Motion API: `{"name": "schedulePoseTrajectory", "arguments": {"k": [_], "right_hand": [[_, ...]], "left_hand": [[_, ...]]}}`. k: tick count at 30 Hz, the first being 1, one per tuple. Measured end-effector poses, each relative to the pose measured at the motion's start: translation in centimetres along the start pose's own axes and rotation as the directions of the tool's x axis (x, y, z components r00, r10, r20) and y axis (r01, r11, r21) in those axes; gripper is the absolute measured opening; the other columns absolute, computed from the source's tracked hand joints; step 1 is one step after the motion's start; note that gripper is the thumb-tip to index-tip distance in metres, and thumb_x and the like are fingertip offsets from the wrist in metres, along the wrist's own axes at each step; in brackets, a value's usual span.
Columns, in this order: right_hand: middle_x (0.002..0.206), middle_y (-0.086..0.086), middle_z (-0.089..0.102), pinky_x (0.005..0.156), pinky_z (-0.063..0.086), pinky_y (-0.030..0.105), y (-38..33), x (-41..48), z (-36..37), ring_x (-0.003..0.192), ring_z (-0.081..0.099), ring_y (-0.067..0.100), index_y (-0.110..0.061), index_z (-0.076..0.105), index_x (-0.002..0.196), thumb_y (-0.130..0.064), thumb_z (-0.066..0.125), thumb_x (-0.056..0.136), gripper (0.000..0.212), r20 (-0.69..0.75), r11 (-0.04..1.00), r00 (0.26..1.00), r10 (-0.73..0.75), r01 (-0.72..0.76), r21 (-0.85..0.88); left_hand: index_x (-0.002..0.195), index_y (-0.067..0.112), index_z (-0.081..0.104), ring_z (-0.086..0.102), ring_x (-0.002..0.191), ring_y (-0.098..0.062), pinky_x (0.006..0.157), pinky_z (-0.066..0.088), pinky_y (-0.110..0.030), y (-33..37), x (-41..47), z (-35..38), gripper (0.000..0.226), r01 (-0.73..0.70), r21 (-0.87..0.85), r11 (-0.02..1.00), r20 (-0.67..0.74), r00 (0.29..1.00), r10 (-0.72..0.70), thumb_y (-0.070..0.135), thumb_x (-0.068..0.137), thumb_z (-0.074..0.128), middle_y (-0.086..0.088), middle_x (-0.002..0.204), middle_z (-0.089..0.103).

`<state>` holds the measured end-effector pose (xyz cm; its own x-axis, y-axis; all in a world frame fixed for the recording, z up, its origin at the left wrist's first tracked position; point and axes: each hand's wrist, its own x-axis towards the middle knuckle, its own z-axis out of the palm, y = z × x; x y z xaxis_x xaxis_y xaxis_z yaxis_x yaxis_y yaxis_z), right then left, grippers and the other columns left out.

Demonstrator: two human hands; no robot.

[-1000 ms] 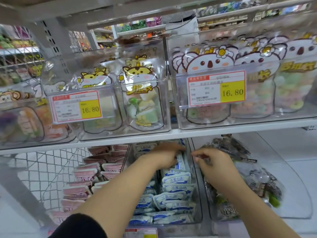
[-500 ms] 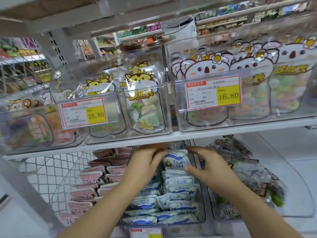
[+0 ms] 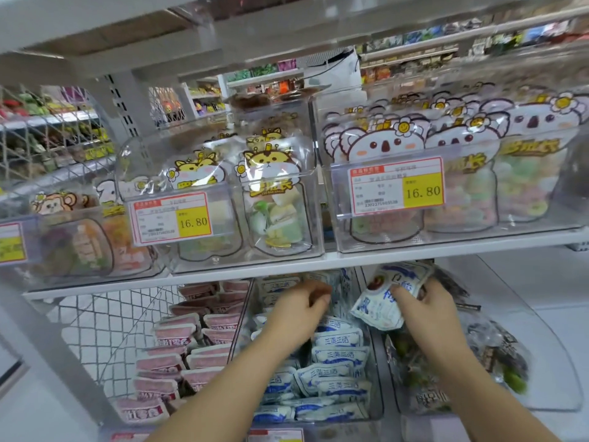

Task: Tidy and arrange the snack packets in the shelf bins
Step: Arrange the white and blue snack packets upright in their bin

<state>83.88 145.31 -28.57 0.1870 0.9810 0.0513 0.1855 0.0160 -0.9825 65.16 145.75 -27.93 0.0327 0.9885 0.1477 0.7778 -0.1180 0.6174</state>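
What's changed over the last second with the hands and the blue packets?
The right hand has lifted one blue-and-white packet from the packet rows and carried it right, gripping it alone. The left hand let go of it and hovers over those rows. Pink packets and upper bins unchanged.

Price tag (image 3: 172,218) on upper left bin (image 3: 314,199): 16.80 in the yellow field. Second price tag (image 3: 395,186) on upper right bin (image 3: 541,232): also 16.80, small print and barcode digits too blurred. Blue-and-white packets (image 3: 337,340) in lower middle bin (image 3: 377,393): 三蒸三晒. Lifted packet (image 3: 387,301) and pink packets (image 3: 165,342): characters unreadable.
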Motion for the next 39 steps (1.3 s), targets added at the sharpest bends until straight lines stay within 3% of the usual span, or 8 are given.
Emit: {"name": "schedulePoseTrajectory", "arguments": {"k": [4,10,17,22,26,31,35,39], "right_hand": [[0.096,0.015,0.064,0.077,0.049,0.042,0.2,0.7,-1.0,0.088,0.061,0.032,-0.010,0.053,0.104,-0.021,0.055,0.090,0.018,-0.007,0.998,0.998,0.070,-0.070,0.007],[0.089,0.005,0.066,0.066,0.049,0.032,0.2,1.0,-1.8,0.079,0.064,0.019,-0.010,0.057,0.102,-0.016,0.055,0.090,0.014,0.034,0.996,0.995,0.091,-0.092,0.014],[0.091,0.003,0.068,0.074,0.051,0.037,0.1,0.9,-2.0,0.082,0.065,0.019,-0.013,0.058,0.102,-0.020,0.056,0.090,0.014,0.073,0.997,0.995,0.072,-0.072,0.002],[0.094,0.001,0.067,0.071,0.048,0.034,-0.1,0.4,-1.6,0.086,0.063,0.018,-0.016,0.056,0.105,-0.027,0.061,0.090,0.020,0.107,1.000,0.994,-0.010,0.010,0.001],[0.067,-0.009,0.040,0.050,0.028,0.021,-0.2,-0.2,-0.4,0.057,0.039,0.004,-0.027,0.037,0.072,-0.033,0.063,0.088,0.031,0.158,0.985,0.982,-0.105,0.124,-0.117],[0.062,-0.007,0.044,0.053,0.037,0.024,-0.7,-0.9,2.1,0.055,0.042,0.006,-0.021,0.044,0.077,-0.028,0.064,0.088,0.024,0.254,0.917,0.934,-0.252,0.314,-0.247],[0.096,-0.011,0.064,0.079,0.052,0.031,-0.8,-0.4,3.6,0.091,0.061,0.011,-0.023,0.058,0.103,-0.023,0.065,0.087,0.017,0.438,0.854,0.872,-0.217,0.387,-0.348],[0.098,-0.020,0.059,0.097,0.041,0.032,-0.2,0.0,4.0,0.084,0.053,0.003,-0.033,0.055,0.115,-0.027,0.064,0.087,0.030,0.532,0.715,0.830,-0.168,0.474,-0.514]], "left_hand": [[0.123,0.016,0.057,0.058,0.106,-0.019,0.075,0.039,-0.018,0.6,2.0,1.6,0.030,-0.004,0.216,0.976,0.128,0.992,-0.024,0.028,0.098,0.047,-0.003,0.117,0.063],[0.101,0.014,0.064,0.054,0.079,-0.017,0.060,0.038,-0.023,0.6,2.7,3.1,0.043,0.129,0.267,0.955,0.392,0.891,-0.229,0.051,0.094,0.045,-0.005,0.090,0.062],[0.074,0.014,0.044,0.052,0.049,-0.006,0.043,0.038,-0.016,0.6,2.1,3.3,0.022,0.333,0.035,0.942,0.319,0.890,-0.326,0.020,0.095,0.046,0.000,0.069,0.049],[0.109,0.011,0.045,0.055,0.081,-0.019,0.070,0.059,-0.036,-0.4,0.6,1.7,0.011,0.500,-0.366,0.785,0.221,0.866,-0.449,0.015,0.100,0.039,-0.008,0.101,0.046],[0.108,0.017,0.039,0.059,0.080,-0.017,0.073,0.059,-0.038,-1.0,-0.3,0.6,0.008,0.407,-0.364,0.838,0.139,0.913,-0.383,0.014,0.102,0.036,0.003,0.099,0.042],[0.106,0.019,0.040,0.058,0.075,-0.021,0.067,0.059,-0.038,-2.0,-0.4,0.2,0.006,0.366,-0.341,0.866,0.100,0.930,-0.354,0.017,0.102,0.036,-0.008,0.106,0.051],[0.101,0.015,0.046,0.059,0.072,-0.029,0.068,0.055,-0.041,-3.0,0.6,-0.3,0.013,0.355,-0.296,0.887,0.127,0.935,-0.332,0.011,0.101,0.034,-0.008,0.086,0.057],[0.084,0.020,0.050,0.061,0.081,-0.018,0.077,0.054,-0.034,-4.6,1.0,-1.5,0.025,0.285,-0.284,0.916,0.165,0.955,-0.246,0.001,0.098,0.040,-0.005,0.092,0.067]]}}
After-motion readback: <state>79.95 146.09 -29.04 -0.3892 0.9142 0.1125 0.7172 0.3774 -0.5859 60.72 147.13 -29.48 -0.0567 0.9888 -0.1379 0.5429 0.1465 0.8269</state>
